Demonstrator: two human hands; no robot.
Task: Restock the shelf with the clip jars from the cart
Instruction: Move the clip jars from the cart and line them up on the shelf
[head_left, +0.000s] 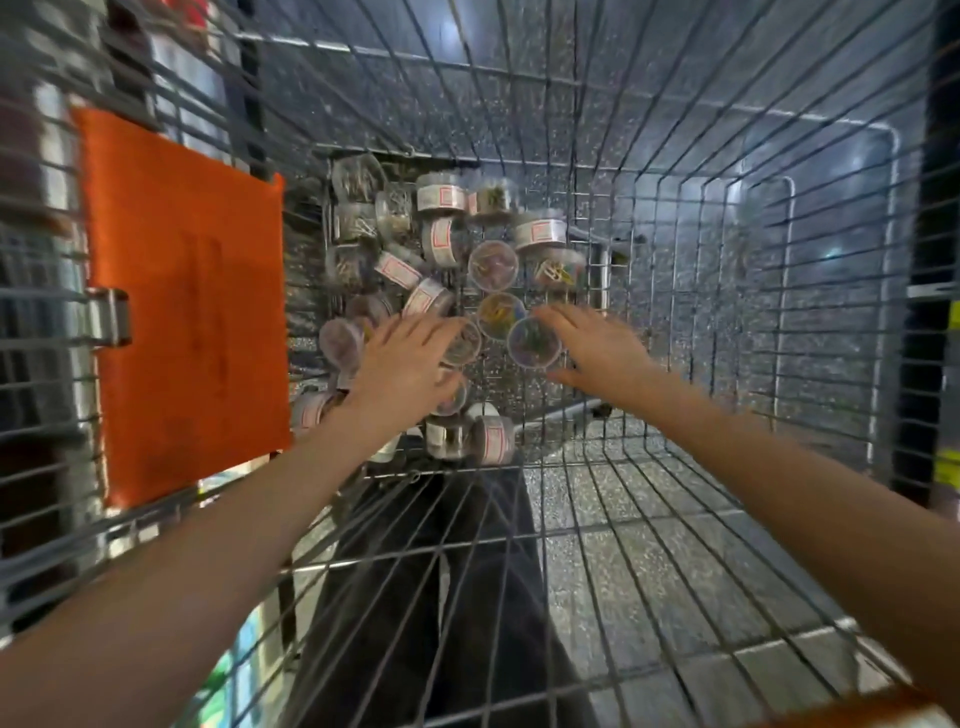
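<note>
Several small clear clip jars (441, 244) with white labels lie jumbled at the bottom left of a wire cart (691, 291). Some stand upright and show coloured clips through their lids, like one jar (534, 343) between my hands. My left hand (410, 364) reaches down over the pile with fingers spread, above a jar (464, 347). My right hand (597, 348) hovers beside the upright jar, fingers straight and holding nothing. Motion blur softens both hands.
The cart's wire walls rise steeply on all sides around my arms. An orange plastic flap (182, 312) hangs on the cart's left wall. A speckled floor (649, 545) shows through the mesh. The right half of the cart bottom holds no jars.
</note>
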